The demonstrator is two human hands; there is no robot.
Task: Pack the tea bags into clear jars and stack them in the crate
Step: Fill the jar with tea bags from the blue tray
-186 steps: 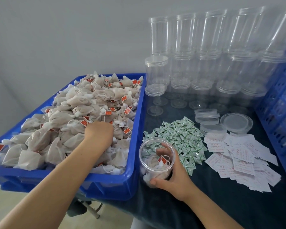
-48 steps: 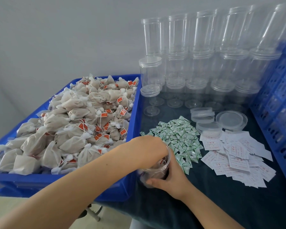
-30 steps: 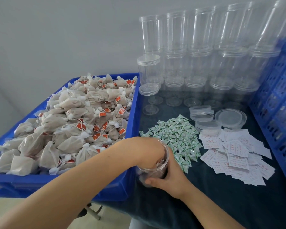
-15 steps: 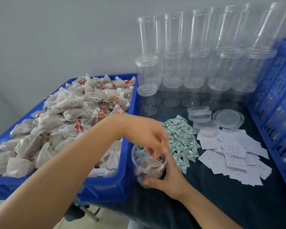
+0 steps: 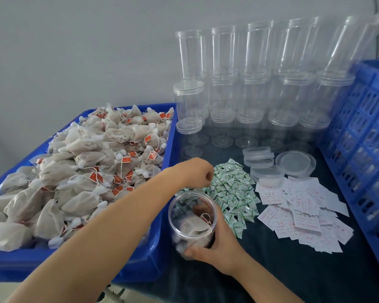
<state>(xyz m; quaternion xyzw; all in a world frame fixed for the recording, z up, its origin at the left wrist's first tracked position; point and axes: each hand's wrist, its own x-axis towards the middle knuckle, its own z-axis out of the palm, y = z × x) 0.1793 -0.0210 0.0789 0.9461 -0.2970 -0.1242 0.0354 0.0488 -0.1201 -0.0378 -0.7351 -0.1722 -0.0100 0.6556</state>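
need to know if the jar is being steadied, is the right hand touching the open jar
Touching. The head view shows the right hand wrapped around the lower wall of the open jar, thumb across its near side.

A single head-worn wide-angle view looks forward and steeply down from just above the worktop (image 5: 260, 276), close over both forearms. It faces a grey wall, with the blue bin (image 5: 153, 254) at the left edge and the crate (image 5: 359, 132) at the right; straight lines bow near the borders

left hand (image 5: 196, 171) fingertips hidden behind knuckles; crate (image 5: 363, 136) cut off right; jar (image 5: 192, 221) base blurred.
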